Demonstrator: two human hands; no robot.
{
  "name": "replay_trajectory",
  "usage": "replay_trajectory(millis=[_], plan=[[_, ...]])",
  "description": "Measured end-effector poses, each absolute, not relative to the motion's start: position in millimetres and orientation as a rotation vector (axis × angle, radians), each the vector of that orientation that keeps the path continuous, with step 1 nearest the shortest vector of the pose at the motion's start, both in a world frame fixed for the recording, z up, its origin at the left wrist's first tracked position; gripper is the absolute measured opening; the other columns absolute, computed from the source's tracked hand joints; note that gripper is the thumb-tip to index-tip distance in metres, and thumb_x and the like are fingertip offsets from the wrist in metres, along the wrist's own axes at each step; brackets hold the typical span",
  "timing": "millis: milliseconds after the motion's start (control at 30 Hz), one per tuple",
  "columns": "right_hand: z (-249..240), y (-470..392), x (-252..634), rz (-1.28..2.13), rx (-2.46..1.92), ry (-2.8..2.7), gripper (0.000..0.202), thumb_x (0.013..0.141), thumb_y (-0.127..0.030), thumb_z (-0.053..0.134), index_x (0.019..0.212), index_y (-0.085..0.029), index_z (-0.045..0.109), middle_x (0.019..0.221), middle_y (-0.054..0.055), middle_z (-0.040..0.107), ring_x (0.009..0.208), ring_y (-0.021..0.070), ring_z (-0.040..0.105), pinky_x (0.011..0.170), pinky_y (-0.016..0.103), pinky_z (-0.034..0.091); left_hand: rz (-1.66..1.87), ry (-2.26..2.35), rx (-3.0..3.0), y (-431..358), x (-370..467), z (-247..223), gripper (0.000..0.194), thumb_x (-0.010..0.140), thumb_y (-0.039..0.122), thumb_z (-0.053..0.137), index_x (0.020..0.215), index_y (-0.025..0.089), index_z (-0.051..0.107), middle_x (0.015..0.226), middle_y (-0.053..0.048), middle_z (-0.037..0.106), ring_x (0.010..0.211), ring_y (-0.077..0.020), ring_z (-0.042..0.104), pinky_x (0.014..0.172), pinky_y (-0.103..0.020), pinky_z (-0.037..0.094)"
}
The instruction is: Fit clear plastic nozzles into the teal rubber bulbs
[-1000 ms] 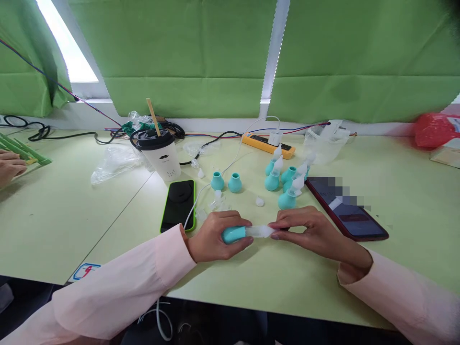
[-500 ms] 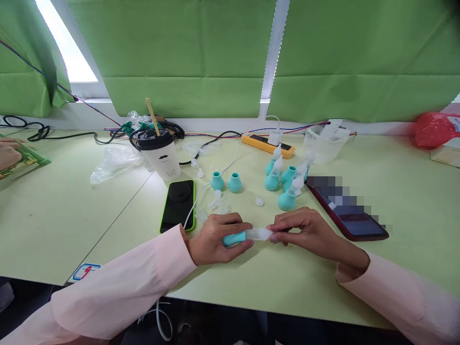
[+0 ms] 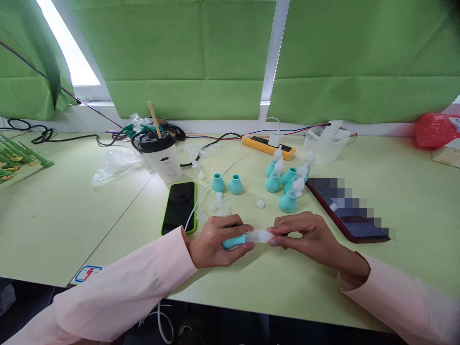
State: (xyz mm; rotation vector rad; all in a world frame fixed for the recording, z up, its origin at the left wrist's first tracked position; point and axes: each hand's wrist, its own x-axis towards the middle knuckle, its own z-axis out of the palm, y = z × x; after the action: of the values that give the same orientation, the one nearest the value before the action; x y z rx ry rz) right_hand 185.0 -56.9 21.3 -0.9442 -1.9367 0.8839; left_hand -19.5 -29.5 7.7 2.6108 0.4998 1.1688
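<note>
My left hand [image 3: 217, 242] is closed round the teal bulb of a nasal aspirator [image 3: 254, 236], which lies level just above the front of the table. From the bulb a clear tube points right and ends in a soft white tip. My right hand [image 3: 305, 232] pinches that tip between thumb and fingers. Beyond my hands stand two open teal bulbs [image 3: 235, 184], and clear plastic pieces [image 3: 220, 203] lie in front of them. A small white tip [image 3: 260, 203] rests alone on the table. Farther right, several aspirators with tips fitted [image 3: 288, 201] are grouped beside a teal bulb without one.
A green-edged phone [image 3: 178, 208] crossed by a white cable lies left of my hands; a dark red phone [image 3: 350, 211] lies right. A lidded cup with a straw [image 3: 164, 160] stands behind, near a yellow power strip [image 3: 269, 146] and plastic bags [image 3: 117, 165].
Another person's hand at the far left edge has gone out of view, leaving the green packet there uncovered. My hands keep nearly the same hold on the aspirator.
</note>
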Motion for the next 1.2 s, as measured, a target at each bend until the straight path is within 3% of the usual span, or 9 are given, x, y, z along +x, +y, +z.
replay_trajectory(millis=[333, 667, 833, 967, 1200], plan=[[23, -58, 184, 0.865, -0.954, -1.935, 0.009, 0.068, -0.024, 0.063, 0.069, -0.016, 0.067, 0.052, 0.001, 0.057, 0.047, 0.0091, 0.047, 0.042, 0.023, 0.036, 1.207, 0.485, 2.565, -29, -19, 9, 0.02, 0.072, 0.024, 0.056, 0.087, 0.011, 0.06, 0.067, -0.007, 0.057, 0.052, -0.0099, 0.052, 0.046, -0.02, 0.041], [36, -64, 184, 0.606, -0.876, -1.947, 0.017, 0.066, -0.017, 0.064, 0.08, -0.025, 0.065, 0.062, -0.001, 0.065, 0.055, 0.0135, 0.058, 0.054, 0.028, 0.049, 1.157, 0.552, 2.304, -29, -21, 18, 0.027, 0.065, 0.025, 0.064, 0.088, 0.012, 0.061, 0.062, -0.004, 0.06, 0.054, -0.0115, 0.055, 0.05, -0.022, 0.044], [52, -61, 187, 0.436, -1.025, -1.86, 0.008, 0.062, -0.021, 0.067, 0.07, -0.024, 0.066, 0.063, -0.001, 0.067, 0.058, 0.0148, 0.061, 0.051, 0.026, 0.05, 1.066, 0.658, 2.175, -28, -24, 15, 0.045, 0.061, 0.031, 0.065, 0.102, 0.015, 0.054, 0.091, -0.009, 0.061, 0.081, -0.0195, 0.058, 0.07, -0.029, 0.047], [74, -53, 182, 0.237, -1.145, -1.744, 0.004, 0.063, -0.026, 0.066, 0.062, -0.023, 0.065, 0.062, -0.001, 0.067, 0.05, 0.0126, 0.058, 0.045, 0.023, 0.047, 1.218, 0.65, 2.014, -22, -27, 12, 0.033, 0.074, 0.023, 0.051, 0.106, 0.016, 0.048, 0.103, -0.01, 0.055, 0.093, -0.0195, 0.052, 0.08, -0.034, 0.044], [80, -23, 174, -0.141, -1.216, -1.916, 0.01, 0.069, -0.025, 0.059, 0.063, -0.019, 0.065, 0.059, 0.0, 0.065, 0.049, 0.0119, 0.055, 0.048, 0.024, 0.042, 1.484, 0.927, 2.061, -5, -29, 19, 0.016, 0.077, 0.017, 0.046, 0.091, 0.015, 0.054, 0.08, -0.004, 0.057, 0.073, -0.0119, 0.052, 0.063, -0.024, 0.045]])
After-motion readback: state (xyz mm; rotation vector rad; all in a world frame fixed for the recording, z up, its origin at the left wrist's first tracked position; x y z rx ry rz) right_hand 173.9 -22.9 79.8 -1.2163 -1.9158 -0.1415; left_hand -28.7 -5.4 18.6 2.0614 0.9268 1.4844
